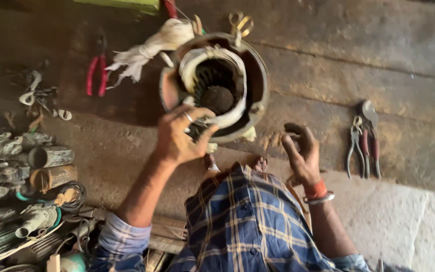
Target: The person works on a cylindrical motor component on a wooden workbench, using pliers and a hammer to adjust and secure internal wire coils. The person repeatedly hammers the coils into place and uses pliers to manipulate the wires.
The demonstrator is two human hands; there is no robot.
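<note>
We sit on the floor (328, 65) with a round motor stator (216, 83) standing just ahead of our knees, its open end facing up. A pale band of insulated winding rings the bore, and dark slots show inside it.

Our left hand (179, 136) grips the near edge of the stator, fingers curled over the pale winding; a ring sits on one finger. Our right hand (302, 151) hangs beside the stator, apart from it, palm up and fingers loosely bent, holding nothing. It is dark with grime, and a red thread and a metal bangle circle the wrist.

Beyond the stator lie a bundle of white cloth strips (149, 48) and a pair of yellow-handled scissors (241, 22), both touching or just beside its far rim. Red-handled pliers (96, 73) lie well off to the left. To the right, well apart, two more pairs of pliers (364, 146) lie side by side. At the left edge sits a heap of old motor parts (31, 176), pipes and wire coils.
</note>
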